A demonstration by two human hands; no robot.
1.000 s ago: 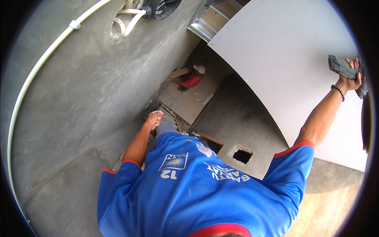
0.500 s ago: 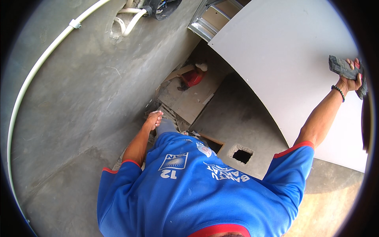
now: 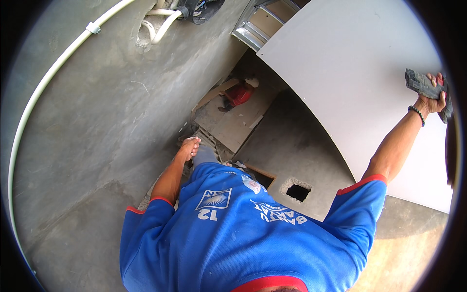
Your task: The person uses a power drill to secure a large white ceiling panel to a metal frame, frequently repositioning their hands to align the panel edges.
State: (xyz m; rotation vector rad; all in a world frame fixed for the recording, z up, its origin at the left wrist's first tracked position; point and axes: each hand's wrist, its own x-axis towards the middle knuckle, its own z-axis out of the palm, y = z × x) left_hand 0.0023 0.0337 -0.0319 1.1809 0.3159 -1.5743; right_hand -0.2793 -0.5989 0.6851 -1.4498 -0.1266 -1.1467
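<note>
My right hand (image 3: 429, 100) is closed round a dark power tool (image 3: 422, 83) with some red on it, against the large white board (image 3: 340, 78) at the right; the tool's far end is hidden at the rim of the picture. A dark beaded bracelet circles my right wrist. My left hand (image 3: 190, 146) is closed low in the middle, above my grey-clad leg and near the broken scraps below; what its fingers hold, if anything, is too small to make out.
A grey concrete wall (image 3: 87, 136) carries a white conduit (image 3: 53, 73) and pipes in a recess at the top. Metal framing (image 3: 250, 31) borders the board. Below, a person in red (image 3: 237, 95) crouches on board sheets (image 3: 238, 126). The floor has a rough square hole (image 3: 297, 192).
The crouching person has shifted slightly, the white cap moving a little to the right. My hands, the tool and the board have hardly moved.
</note>
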